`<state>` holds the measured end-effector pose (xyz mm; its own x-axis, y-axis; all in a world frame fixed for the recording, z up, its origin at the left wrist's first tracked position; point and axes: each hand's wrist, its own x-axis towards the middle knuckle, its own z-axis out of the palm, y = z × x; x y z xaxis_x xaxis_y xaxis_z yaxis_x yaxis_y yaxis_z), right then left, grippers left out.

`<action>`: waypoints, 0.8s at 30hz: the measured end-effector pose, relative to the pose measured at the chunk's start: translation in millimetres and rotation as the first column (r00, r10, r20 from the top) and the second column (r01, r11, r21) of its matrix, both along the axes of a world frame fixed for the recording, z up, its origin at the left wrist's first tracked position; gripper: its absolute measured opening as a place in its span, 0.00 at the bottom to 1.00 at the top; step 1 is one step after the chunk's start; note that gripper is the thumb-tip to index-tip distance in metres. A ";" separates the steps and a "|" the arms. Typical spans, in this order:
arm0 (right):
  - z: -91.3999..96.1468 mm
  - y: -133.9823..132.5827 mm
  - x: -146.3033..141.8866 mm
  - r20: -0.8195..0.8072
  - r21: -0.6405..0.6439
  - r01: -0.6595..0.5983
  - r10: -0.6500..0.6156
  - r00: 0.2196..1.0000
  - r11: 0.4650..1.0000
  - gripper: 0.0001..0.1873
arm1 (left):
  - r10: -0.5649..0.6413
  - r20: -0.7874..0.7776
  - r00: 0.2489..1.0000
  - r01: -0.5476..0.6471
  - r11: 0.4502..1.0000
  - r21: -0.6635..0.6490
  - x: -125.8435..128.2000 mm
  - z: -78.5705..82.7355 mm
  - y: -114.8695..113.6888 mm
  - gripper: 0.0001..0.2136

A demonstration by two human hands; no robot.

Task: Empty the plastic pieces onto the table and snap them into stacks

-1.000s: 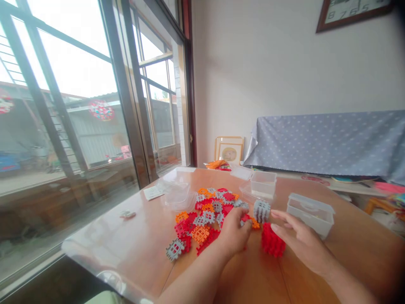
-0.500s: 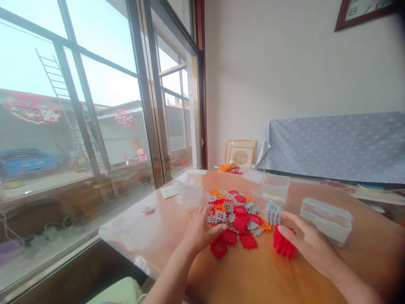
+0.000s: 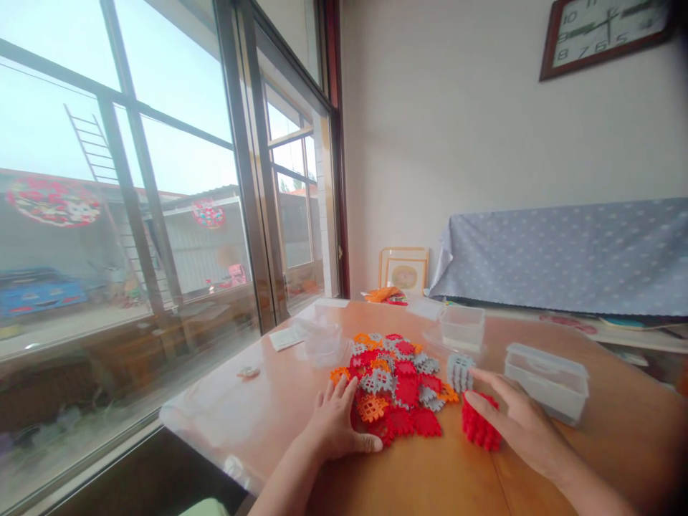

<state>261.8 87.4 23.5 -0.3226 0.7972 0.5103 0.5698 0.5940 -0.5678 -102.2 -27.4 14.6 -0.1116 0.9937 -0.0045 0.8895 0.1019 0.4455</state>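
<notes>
A pile of red, grey and orange interlocking plastic tiles (image 3: pixel 407 390) lies loosely on the table. My left hand (image 3: pixel 337 424) rests at the pile's near left edge, fingers spread, and some tiles are partly under it. My right hand (image 3: pixel 519 419) is around a stack of red tiles (image 3: pixel 480 424), its thumb over the top; the fingers behind are partly hidden. Just beyond stands a stack of grey tiles (image 3: pixel 460 373), close to the right index finger. An orange lattice tile (image 3: pixel 373 408) shows near my left thumb.
Two clear plastic boxes stand on the wooden table (image 3: pixel 430 480): one box (image 3: pixel 547 381) to the right, another box (image 3: pixel 462 327) behind. A transparent lid (image 3: pixel 325 345) and a paper slip (image 3: pixel 287 338) lie at the left. Windows (image 3: pixel 177 215) border the left side.
The left hand has shifted towards me along the pile's left side, and an orange tile now shows beside it. The right hand stays at the red stack. My view has tilted slightly upward.
</notes>
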 end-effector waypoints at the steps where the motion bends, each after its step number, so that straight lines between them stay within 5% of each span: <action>1: 1.9 -2.0 -0.9 0.003 -0.002 -0.008 0.008 1.000 1.000 0.27 | 0.001 -0.001 1.000 -0.001 1.000 0.005 3.1 -1.2 4.4 0.66; 10: 9.3 -7.7 -4.5 0.005 -0.009 -0.039 0.039 0.999 0.999 0.25 | -0.025 0.054 0.998 0.019 0.994 0.106 13.4 -13.4 50.9 0.59; 18: -3.6 6.8 -1.1 -0.015 0.016 -0.004 0.004 1.000 1.000 0.24 | 0.020 0.113 0.993 -0.060 0.932 0.359 15.6 -11.4 81.2 0.24; 24: -6.4 6.9 0.1 -0.024 0.018 0.000 0.000 1.000 1.000 0.23 | 0.066 0.217 0.974 -0.161 0.877 0.453 18.3 -1.6 101.8 0.11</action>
<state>262.0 94.3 17.1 -0.3098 0.7877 0.5325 0.5559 0.6044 -0.5706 -84.0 74.4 13.0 -0.2675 0.8663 0.4219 0.7786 -0.0637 0.6243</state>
